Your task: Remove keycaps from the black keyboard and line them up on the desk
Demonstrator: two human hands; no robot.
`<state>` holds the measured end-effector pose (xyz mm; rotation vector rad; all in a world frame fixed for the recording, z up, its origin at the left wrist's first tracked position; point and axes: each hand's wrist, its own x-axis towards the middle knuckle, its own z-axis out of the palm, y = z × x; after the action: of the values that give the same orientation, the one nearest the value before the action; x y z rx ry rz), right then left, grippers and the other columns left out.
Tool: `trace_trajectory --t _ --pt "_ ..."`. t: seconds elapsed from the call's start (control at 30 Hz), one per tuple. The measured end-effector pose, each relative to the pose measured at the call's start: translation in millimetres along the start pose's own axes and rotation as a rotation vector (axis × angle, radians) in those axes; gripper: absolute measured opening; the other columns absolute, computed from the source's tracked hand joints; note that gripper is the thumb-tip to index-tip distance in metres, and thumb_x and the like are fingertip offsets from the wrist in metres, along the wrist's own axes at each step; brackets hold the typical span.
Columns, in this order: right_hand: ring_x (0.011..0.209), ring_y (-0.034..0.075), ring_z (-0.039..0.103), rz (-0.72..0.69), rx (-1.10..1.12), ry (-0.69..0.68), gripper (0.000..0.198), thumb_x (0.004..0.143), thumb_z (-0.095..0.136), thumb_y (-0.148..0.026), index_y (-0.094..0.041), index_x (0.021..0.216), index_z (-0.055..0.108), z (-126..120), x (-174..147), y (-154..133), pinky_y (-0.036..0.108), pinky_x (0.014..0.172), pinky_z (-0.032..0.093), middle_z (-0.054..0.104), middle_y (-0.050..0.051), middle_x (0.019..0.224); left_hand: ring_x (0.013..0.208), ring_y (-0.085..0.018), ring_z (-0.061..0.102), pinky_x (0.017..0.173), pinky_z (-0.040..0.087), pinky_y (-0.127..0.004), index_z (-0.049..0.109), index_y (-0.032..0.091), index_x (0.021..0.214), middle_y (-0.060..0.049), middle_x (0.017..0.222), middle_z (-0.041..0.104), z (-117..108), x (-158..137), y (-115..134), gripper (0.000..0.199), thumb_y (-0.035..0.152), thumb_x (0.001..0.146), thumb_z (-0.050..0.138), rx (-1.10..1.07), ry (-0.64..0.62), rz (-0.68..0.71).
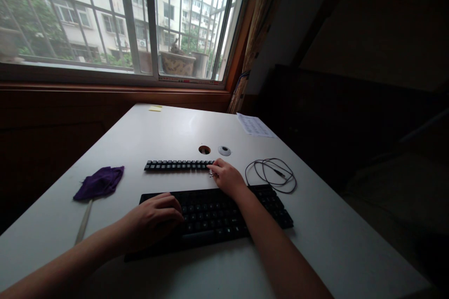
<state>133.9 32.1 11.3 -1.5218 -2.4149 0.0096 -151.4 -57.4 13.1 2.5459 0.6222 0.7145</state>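
Observation:
A black keyboard lies on the white desk, its keys on the left partly covered by my left hand. That hand's fingers are bent and close together on the keyboard, with the fingertips hidden. Behind the keyboard, loose black keycaps stand in two neat rows. My right hand is closed at the right end of these rows, thumb and index finger against the last keycaps. Thin metal wire ends, like those of a keycap puller, poke out below its fingers.
To the right lies the keyboard's coiled cable. A purple cloth is at left, beside a pale flat strip. Further back are a cable hole, its round cover, printed paper and yellow sticky notes. A barred window stands behind.

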Motion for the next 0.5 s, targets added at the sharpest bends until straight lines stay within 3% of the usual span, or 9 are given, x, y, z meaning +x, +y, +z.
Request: trace_trajectory --t 0.5 --pt "0.1 0.018 0.062 0.0 -0.002 -0.014 0.039 0.09 0.054 -0.018 -0.029 0.126 0.064 -3.0 -1.0 -1.5 0.027 0.087 0.05 0.062 0.005 0.116 0.088 -0.018 0.06 0.073 0.051 -0.026 0.067 0.02 0.102 -0.008 0.099 0.063 -1.4 1.3 1.7 0.019 0.013 0.096 0.051 0.0 0.01 -0.005"
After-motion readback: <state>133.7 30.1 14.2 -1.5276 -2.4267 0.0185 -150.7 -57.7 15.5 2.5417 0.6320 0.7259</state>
